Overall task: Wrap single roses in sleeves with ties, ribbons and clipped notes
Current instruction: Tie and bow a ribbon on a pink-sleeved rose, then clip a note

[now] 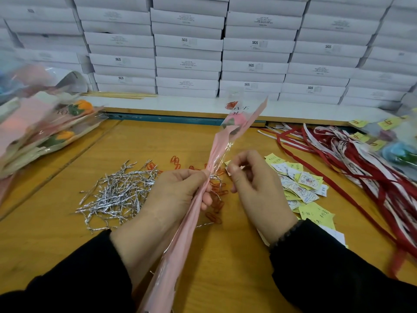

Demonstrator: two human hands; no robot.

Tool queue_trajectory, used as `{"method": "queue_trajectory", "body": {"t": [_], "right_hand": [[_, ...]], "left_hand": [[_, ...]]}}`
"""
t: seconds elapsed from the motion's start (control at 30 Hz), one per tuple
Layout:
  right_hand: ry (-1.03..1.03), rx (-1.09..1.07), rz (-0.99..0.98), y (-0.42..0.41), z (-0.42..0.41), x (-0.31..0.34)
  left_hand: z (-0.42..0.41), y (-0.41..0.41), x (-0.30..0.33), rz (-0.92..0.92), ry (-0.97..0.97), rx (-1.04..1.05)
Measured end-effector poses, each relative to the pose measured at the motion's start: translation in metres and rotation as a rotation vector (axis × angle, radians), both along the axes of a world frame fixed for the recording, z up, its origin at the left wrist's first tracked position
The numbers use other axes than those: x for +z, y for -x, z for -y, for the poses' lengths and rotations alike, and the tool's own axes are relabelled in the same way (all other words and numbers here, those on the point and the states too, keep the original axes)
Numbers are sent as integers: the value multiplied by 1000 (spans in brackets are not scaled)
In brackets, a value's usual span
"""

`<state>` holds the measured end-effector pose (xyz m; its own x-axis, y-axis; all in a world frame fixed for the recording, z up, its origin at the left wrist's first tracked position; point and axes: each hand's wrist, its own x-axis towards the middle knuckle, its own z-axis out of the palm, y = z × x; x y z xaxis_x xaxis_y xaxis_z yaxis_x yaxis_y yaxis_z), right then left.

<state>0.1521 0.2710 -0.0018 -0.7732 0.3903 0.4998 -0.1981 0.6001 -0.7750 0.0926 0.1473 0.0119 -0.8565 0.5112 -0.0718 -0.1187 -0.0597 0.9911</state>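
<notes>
Gripping the gathered neck of the pink sleeve (222,152), the left hand (171,199) has its fingers curled tight around the film, and I think this is to keep the folds together while the tie (215,180) goes on. The sleeve stands tilted, its open top leaning away from the person and to the right, with a pink rose (235,120) showing dimly inside near the top. The silver tie sits on the sleeve just above the left hand, looped around the neck with its ends sticking out. The right hand (252,184) is just to the right of the sleeve, fingers bent with thumb and forefinger close together; whether they pinch an end of the tie I cannot tell. Left of the sleeve, on the table (225,256), lies the pile of ties (117,195), and behind the sleeve the orange clips (216,199) are scattered. Right of the sleeve are the yellow notes (300,188), and farther right the ribbons (372,168), all probably kept near for the steps not yet done. Far left of the sleeve are sleeved flowers (45,132) in a heap.
</notes>
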Motion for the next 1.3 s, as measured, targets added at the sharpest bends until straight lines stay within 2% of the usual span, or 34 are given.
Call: {"method": "queue_trajectory", "body": {"t": [0.1,0.4,0.67,0.77,0.83,0.9,1.0,1.13,1.3], "right_hand": [[-354,59,-10,-4,1,0],[-709,10,-31,-9,5,6],[-846,-64,-79,-8,3,6],[-839,-71,-95,-9,2,4],[-757,-46,-91,-8,1,3],[-570,-6,-53,-6,1,1],[-228,33,31,-3,2,0],[404,157,167,0,8,6],[898,325,244,1,8,12]], "left_hand": [[-1,2,-1,8,-10,16],[1,5,-1,53,-46,26],[-1,1,-1,69,-35,-5],[-1,1,-1,79,-51,-12],[-1,0,-3,79,-63,-22],[-2,-1,-4,74,-74,-31],[-3,-3,-6,63,-113,-41],[-5,-2,-8,22,-154,-31],[-6,-2,-8,-6,-164,-21]]}}
